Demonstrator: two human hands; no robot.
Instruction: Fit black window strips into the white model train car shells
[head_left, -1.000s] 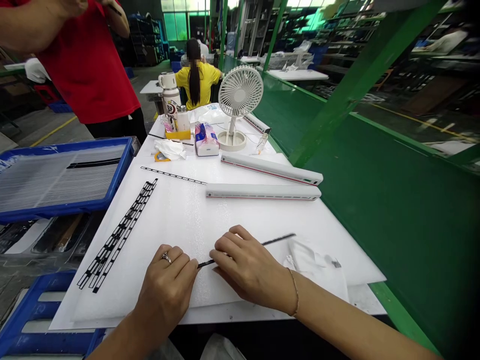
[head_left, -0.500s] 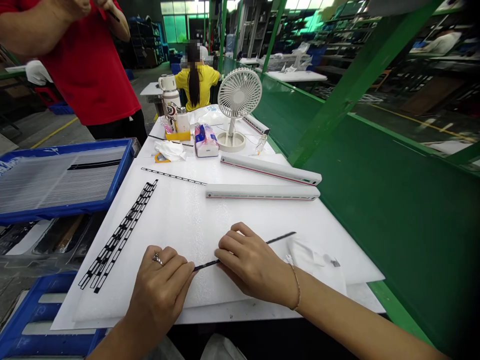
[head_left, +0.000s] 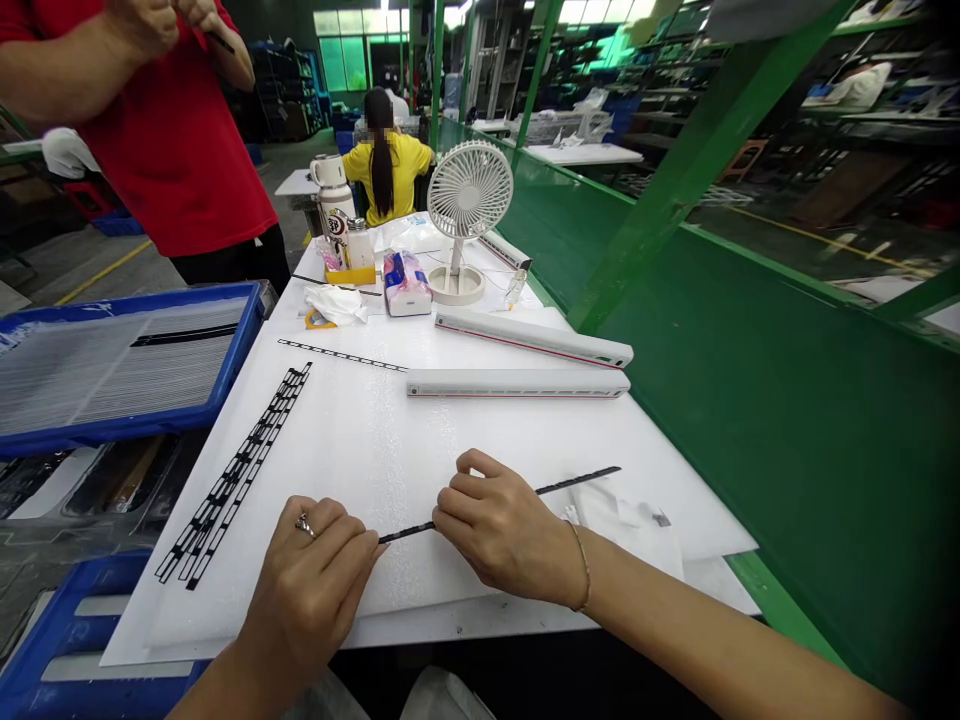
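Note:
A long thin black strip (head_left: 577,481) lies across the near part of the white foam sheet (head_left: 375,430). My left hand (head_left: 311,575), with a ring on one finger, pinches the strip's left end. My right hand (head_left: 504,530) is closed over the strip's middle, fingertips pressing it on the foam. The strip's right end sticks out past my right hand. Left of my hands, several black perforated strips (head_left: 240,468) lie side by side in a diagonal row.
Two long white bars (head_left: 517,382) lie mid-table, a single black strip (head_left: 341,354) beside them. A white desk fan (head_left: 466,205), tissue pack (head_left: 406,283) and bottles (head_left: 337,215) stand at the back. A blue tray (head_left: 120,365) sits left. A person in red (head_left: 172,130) stands beyond; a green frame (head_left: 652,190) runs along the right.
My hands have drawn slightly apart along the strip, the left hand sliding left. More of the strip shows between them and past my right hand. The view has shifted a little.

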